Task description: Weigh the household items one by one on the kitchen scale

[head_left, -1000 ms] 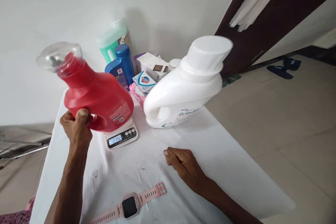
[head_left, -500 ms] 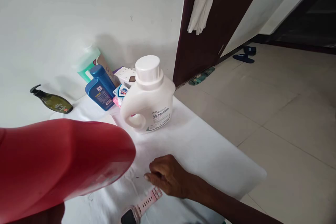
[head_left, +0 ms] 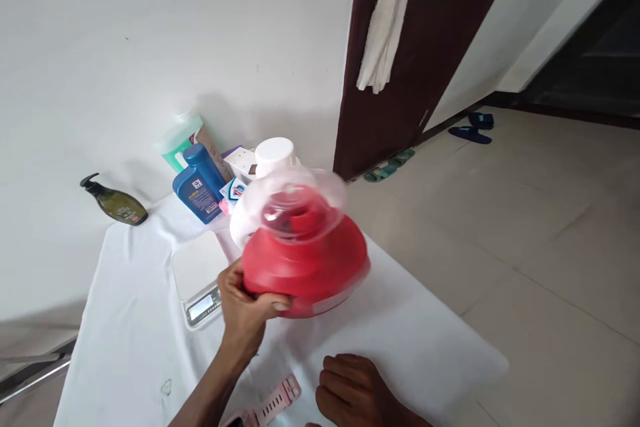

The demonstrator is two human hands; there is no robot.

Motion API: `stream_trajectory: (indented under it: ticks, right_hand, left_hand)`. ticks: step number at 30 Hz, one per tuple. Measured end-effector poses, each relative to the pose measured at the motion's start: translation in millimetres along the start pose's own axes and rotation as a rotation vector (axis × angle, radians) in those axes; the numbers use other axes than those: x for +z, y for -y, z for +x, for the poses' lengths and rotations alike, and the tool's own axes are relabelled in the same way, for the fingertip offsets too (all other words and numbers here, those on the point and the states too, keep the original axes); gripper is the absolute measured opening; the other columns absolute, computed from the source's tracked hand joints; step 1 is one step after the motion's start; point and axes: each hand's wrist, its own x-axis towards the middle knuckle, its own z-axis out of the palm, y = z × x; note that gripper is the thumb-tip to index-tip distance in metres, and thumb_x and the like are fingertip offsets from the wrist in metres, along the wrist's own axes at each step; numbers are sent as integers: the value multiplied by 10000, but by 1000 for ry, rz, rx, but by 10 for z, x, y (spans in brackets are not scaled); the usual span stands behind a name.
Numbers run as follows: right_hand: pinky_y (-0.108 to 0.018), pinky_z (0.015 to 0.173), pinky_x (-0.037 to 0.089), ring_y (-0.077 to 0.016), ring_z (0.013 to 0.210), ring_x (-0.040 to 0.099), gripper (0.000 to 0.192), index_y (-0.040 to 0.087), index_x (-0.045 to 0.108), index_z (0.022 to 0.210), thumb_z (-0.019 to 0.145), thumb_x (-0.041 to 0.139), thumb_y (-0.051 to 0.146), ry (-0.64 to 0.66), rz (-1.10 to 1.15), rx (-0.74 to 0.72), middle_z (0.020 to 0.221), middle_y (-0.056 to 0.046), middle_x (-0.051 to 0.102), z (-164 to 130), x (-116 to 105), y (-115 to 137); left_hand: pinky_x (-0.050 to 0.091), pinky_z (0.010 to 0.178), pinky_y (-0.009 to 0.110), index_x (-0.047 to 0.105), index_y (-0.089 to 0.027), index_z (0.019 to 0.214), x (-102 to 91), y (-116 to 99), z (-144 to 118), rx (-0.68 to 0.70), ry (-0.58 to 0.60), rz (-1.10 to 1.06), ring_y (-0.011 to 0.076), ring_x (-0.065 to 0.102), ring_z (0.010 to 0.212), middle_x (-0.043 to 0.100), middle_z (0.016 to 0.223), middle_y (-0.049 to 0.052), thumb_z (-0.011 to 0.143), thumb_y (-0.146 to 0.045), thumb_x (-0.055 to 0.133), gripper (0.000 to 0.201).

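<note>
My left hand [head_left: 247, 303] grips a red detergent bottle [head_left: 305, 273] around its side, the thumb lying across the near face. A clear cap [head_left: 327, 190] covers the bottle's top, which tilts toward me and is slightly blurred. Behind it stands a white jug [head_left: 275, 150], mostly hidden by the red bottle. My right hand [head_left: 353, 390] is curled into a fist low over the white cloth, with nothing visible in it. To its left lies a watch with a pink strap [head_left: 277, 402]. Left of the red bottle sits a white kitchen scale [head_left: 200, 267] with a lit display.
Along the wall are a blue bottle [head_left: 199, 187], a soap box [head_left: 233, 192], a green liquid container [head_left: 177, 147] and a dark green pump bottle [head_left: 117, 205]. The cloth-covered table [head_left: 435, 340] ends at the right above a tiled floor. A towel [head_left: 385, 33] hangs on the door.
The red bottle has moved from the left foreground to the right, before the white jug, and turned cap-upward. My left hand and the scale have come into view. My right hand appears lower.
</note>
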Motion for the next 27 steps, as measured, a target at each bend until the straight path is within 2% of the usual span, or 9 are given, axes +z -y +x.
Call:
stream_trajectory:
  ticks: [2, 5, 8, 12, 16, 18, 23, 25, 27]
  right_hand:
    - [-337, 583, 370, -155, 543, 505, 507, 223, 555, 621, 1102, 483, 367, -35, -14, -31, 554, 10, 518, 6, 31, -43]
    - [-331, 542, 286, -135, 500, 437, 554, 216, 503, 573, 1117, 457, 308, -56, -32, -94, 520, 17, 475, 46, 91, -93]
    - [-333, 540, 261, -138, 495, 412, 578, 212, 482, 559, 1127, 374, 231, -69, -26, -119, 506, 13, 452, 85, 176, -128]
    - [-323, 576, 320, -155, 520, 448, 612, 228, 500, 588, 1144, 342, 428, -134, 47, -87, 518, 4, 472, 97, 259, -156]
    - [-332, 651, 407, -179, 581, 548, 531, 226, 557, 660, 1122, 378, 416, -40, 112, -39, 568, -13, 550, 93, 208, -177]
    - [-331, 666, 430, -178, 587, 571, 485, 221, 565, 688, 1114, 389, 372, -9, 132, -33, 579, -9, 564, 95, 172, -185]
    - [-308, 681, 498, -173, 586, 615, 396, 224, 565, 728, 1090, 452, 339, 61, 168, -57, 602, -3, 594, 110, 172, -205]
    - [-301, 649, 504, -163, 542, 597, 407, 230, 544, 716, 1093, 433, 335, 51, 158, -83, 587, -4, 594, 112, 208, -229]
    - [-286, 566, 465, -144, 474, 544, 425, 238, 505, 688, 1097, 421, 315, 58, 166, -114, 552, 6, 560, 105, 257, -272]
  left_hand:
    - [471, 490, 287, 640, -208, 511, 213, -45, 11, -43, 41, -57, 129, 425, 500, 523, 512, -15, 405, -545, 981, 491]
    - [509, 526, 307, 738, -201, 602, 367, -19, 33, -99, 92, -68, 153, 472, 542, 590, 566, 11, 366, -588, 988, 518]
    - [507, 538, 301, 798, -186, 681, 367, 77, 38, -120, 106, -59, 161, 497, 578, 620, 615, 22, 346, -627, 991, 587]
    - [475, 515, 280, 783, -174, 678, 298, 169, 9, -128, 114, -58, 144, 469, 563, 546, 570, -5, 301, -615, 1017, 625]
    - [382, 423, 258, 651, -171, 581, 269, 153, -28, -168, 123, -75, 108, 383, 480, 426, 483, -40, 229, -585, 1037, 666]
    - [349, 403, 251, 600, -175, 572, 262, 129, -33, -188, 145, -87, 97, 368, 464, 417, 478, -48, 224, -582, 1042, 695]
    - [387, 437, 263, 634, -182, 669, 168, 50, -58, -197, 234, -46, 130, 481, 516, 531, 568, -18, 365, -657, 1019, 683]
    - [486, 535, 301, 696, -193, 768, 66, -11, -93, -107, 211, 41, 182, 580, 619, 630, 665, 22, 500, -697, 975, 634]
    - [564, 701, 360, 748, -211, 905, -97, -85, -110, 62, 157, 140, 239, 665, 781, 728, 829, 80, 688, -704, 884, 554]
